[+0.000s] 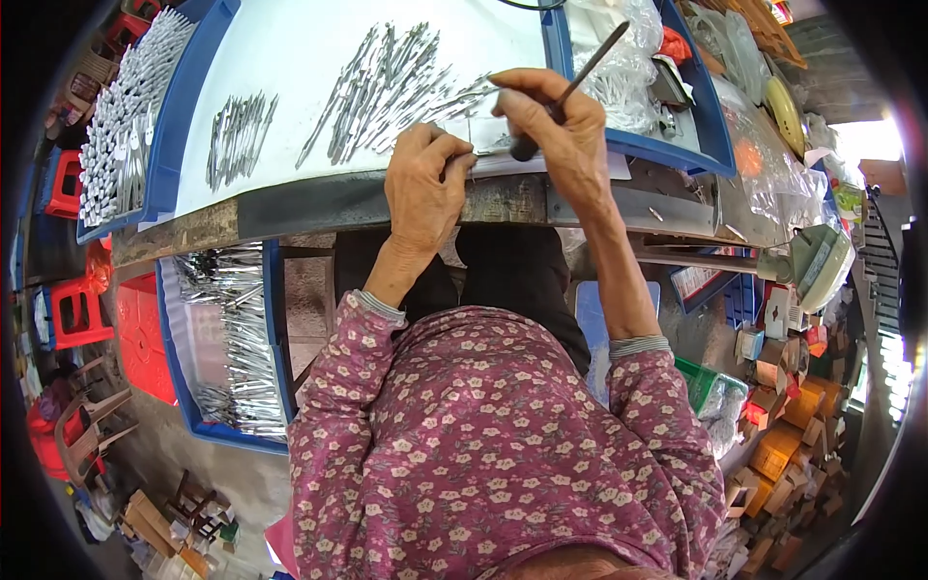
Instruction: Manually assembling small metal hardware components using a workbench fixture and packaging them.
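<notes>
My right hand [570,130] grips a screwdriver [601,53], its shaft slanting up to the right and its dark, rounded handle end hanging low over the white sheet. Just left of it, my left hand [425,179] rests at the table's near edge with fingers pinched together. Whatever lies between those fingertips is too small to make out. Beyond my left hand spreads a loose heap of slim silvery metal rods [387,87] on the white sheet [280,48]. Further left is a smaller, neater row of similar rods [240,140].
A blue tray [184,116] packed with white-ended rods stands at left. At right, another blue tray [667,153] holds clear plastic bags. Below the worn table edge [503,203], a third tray [193,425] holds more rods. Red stools [75,314] and cardboard boxes [773,454] stand around.
</notes>
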A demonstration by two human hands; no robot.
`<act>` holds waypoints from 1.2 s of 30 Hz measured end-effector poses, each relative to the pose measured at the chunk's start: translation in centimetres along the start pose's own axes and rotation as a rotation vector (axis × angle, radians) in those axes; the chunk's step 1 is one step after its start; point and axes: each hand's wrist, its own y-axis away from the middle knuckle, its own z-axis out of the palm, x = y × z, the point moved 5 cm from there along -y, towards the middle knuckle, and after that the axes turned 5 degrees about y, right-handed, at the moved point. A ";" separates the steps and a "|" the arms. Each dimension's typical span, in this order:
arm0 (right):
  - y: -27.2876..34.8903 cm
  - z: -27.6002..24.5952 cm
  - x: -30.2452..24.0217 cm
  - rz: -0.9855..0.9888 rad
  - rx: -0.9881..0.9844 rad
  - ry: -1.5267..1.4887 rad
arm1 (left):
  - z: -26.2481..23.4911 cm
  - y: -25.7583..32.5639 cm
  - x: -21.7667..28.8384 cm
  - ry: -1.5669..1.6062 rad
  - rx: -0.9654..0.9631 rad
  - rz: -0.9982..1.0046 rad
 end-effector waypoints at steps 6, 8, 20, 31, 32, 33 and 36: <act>1.1 0.7 -0.9 -0.371 -0.056 0.505 | 0.1 0.0 0.3 -0.005 -0.013 0.029; 1.1 -0.1 -1.0 -0.263 -0.086 0.648 | 0.0 0.0 0.2 -0.005 -0.013 0.009; 1.7 0.3 -0.6 -0.179 -0.069 0.618 | 0.2 -0.1 0.1 -0.016 -0.016 0.017; 2.3 -1.3 0.4 -0.208 0.045 0.696 | 0.2 -0.3 0.2 0.017 -0.034 0.013; 2.7 -1.4 0.3 -0.216 0.034 0.631 | 0.1 0.0 0.3 -0.006 -0.042 0.021; 2.8 -1.6 0.4 -0.215 0.032 0.630 | -0.1 0.2 0.4 -0.030 -0.049 0.030; 2.5 -3.5 0.8 -0.121 0.163 0.529 | 0.1 -0.4 0.3 -0.035 -0.070 0.028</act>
